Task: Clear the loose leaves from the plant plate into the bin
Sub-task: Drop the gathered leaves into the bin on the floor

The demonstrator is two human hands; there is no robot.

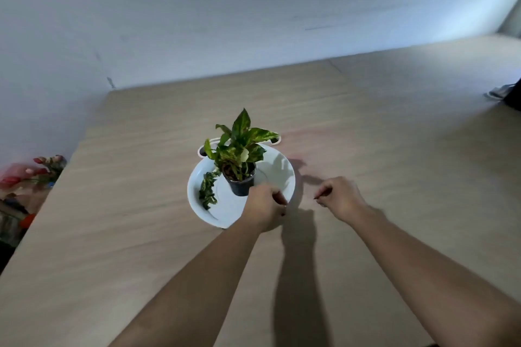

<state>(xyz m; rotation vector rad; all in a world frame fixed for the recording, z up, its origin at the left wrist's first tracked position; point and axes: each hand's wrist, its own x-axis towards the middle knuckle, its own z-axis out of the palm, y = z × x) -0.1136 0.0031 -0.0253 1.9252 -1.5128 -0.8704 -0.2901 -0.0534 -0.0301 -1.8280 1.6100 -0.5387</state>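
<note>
A white plate (279, 175) lies mid-table with a small black pot (241, 187) on it, holding a green and yellow plant (239, 146). A strip of loose green leaves (207, 191) lies on the left part of the plate, beside the pot. My left hand (263, 207) hovers over the plate's near right rim, just right of the pot, with its fingers curled together; whatever is under it is hidden. My right hand (341, 197) is over the table to the right of the plate, fingers curled in, with nothing visible in it.
A white container (276, 140) with rounded ends sits right behind the plate, mostly hidden by the plant. The wooden table (394, 135) meets a white wall at the back. Red and pink flowers (36, 169) lie off the left edge. A dark object (507, 94) sits far right.
</note>
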